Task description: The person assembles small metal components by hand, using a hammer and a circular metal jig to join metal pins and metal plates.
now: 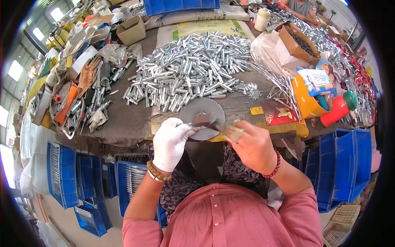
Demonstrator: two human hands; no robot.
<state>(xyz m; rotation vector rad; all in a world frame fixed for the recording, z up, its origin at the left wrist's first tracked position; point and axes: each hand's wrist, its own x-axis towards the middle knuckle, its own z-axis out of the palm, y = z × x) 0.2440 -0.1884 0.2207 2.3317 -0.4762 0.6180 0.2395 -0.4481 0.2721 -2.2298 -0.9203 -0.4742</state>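
Observation:
My left hand (169, 142), in a white knit glove, is closed in a pinch at the left edge of a round grey disc (190, 110). What its fingertips hold is too small to make out. My right hand (255, 148), bare, grips a short tool with a worn, tan, wrapped-looking handle (233, 133). The tool's dark end (217, 123) is over the disc and blurred, so its kind cannot be told. A dark brown patch (201, 119) shows on the disc between both hands. Just beyond lies a big heap of shiny metal tubes (189, 68).
Thin metal rods (282, 84), a red card (282, 113) and an orange bag (306, 103) lie at right, beside a red bottle with green cap (337, 109). Loose tools (101, 82) crowd the left. Blue crates (345, 164) stand below the table's sides. Another person (302, 8) sits far right.

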